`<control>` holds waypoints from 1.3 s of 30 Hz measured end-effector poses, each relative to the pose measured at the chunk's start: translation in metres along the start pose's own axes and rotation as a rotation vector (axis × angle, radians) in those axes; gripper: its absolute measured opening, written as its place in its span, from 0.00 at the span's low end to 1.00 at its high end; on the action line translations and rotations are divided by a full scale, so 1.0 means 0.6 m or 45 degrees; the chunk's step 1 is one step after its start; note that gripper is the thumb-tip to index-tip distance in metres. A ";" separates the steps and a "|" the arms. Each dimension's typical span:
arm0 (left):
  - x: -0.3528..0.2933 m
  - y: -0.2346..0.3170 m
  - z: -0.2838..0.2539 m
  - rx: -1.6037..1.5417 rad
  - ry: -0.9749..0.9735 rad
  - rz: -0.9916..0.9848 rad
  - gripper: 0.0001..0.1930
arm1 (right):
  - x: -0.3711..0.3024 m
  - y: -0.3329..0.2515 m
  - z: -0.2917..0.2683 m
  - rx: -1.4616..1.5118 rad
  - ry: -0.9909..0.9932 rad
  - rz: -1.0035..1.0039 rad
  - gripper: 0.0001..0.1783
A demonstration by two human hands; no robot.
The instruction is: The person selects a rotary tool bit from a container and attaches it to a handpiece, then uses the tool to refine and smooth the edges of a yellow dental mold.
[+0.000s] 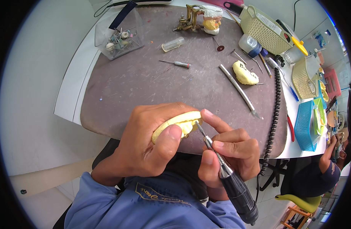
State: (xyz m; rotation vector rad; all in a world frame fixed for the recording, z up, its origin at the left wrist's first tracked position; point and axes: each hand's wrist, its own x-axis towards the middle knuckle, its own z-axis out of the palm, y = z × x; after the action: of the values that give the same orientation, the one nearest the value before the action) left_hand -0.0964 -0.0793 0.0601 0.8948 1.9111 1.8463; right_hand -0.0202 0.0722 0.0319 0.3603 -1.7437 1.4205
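My left hand (146,139) is closed round a pale yellow plaster dental cast (171,124), held up over the front edge of the table, its thumb pressing on the near side. In my right hand (236,150) is a black and silver handpiece (236,187), gripped like a pen and slanting up to the left. Its pointed grey bur meets or nearly meets the right end of the cast; whether they touch, I cannot tell. My right index finger reaches past the bur to the cast's upper right rim. A coiled black cord (275,110) hangs at the right.
A second yellow cast (244,73) and a knife (240,91) lie right of centre. Further back are a small screwdriver (175,63), a clear tube (173,44), an articulator with casts (211,23) and a clear box of burs (120,38). Baskets (307,126) line the right; a co-worker (316,175) sits beyond.
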 end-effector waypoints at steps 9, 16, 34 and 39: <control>0.000 -0.009 0.000 0.021 0.018 0.079 0.20 | 0.001 -0.005 -0.003 -0.042 -0.018 0.056 0.13; -0.001 -0.013 0.004 0.025 0.055 0.104 0.21 | 0.001 -0.004 -0.006 -0.056 -0.068 0.049 0.12; -0.002 -0.009 0.001 0.030 0.024 0.064 0.21 | -0.001 -0.004 -0.005 -0.030 -0.036 0.053 0.13; -0.002 -0.013 0.003 0.024 0.043 0.105 0.21 | 0.000 -0.006 0.001 0.037 0.091 0.095 0.11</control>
State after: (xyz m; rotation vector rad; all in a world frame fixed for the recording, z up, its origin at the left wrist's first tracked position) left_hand -0.0962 -0.0783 0.0518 0.9682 1.9417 1.9045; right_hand -0.0179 0.0708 0.0345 0.2595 -1.6954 1.4953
